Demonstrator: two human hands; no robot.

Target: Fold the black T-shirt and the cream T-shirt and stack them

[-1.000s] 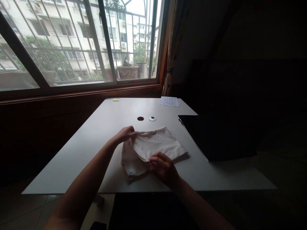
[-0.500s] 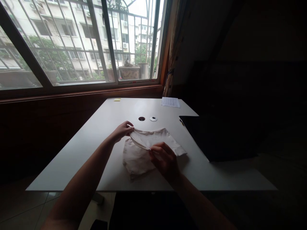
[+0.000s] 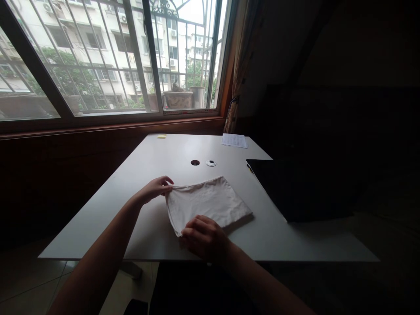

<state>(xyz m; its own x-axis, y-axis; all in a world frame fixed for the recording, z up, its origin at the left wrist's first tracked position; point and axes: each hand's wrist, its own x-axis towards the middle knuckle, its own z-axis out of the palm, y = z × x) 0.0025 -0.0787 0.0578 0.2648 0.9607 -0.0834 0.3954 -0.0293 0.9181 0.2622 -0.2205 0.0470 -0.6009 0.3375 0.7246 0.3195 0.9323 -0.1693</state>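
Observation:
A white cloth piece [image 3: 208, 201], which looks folded or like a flat bag, lies spread over the middle of the white table. My left hand [image 3: 157, 189] pinches its upper left corner between thumb and fingers. At the near left corner, my right hand [image 3: 205, 238] is closed on the cloth's edge, its fingertips partly hidden behind the back of the hand. The edge between both hands is drawn fairly straight, and the far right corner rests on the tabletop.
The white table [image 3: 108, 210] has a round hole [image 3: 195, 162] and a round white cover [image 3: 211, 163] beyond the cloth. Printed paper [image 3: 234, 140] and a yellow note [image 3: 162, 136] lie at the far edge. A black item [image 3: 302, 192] covers the right side.
Both hands have moved left and nearer, still on the cloth. Its left part, crumpled and doubled before, is now drawn out flat, and the edge between the hands is longer.

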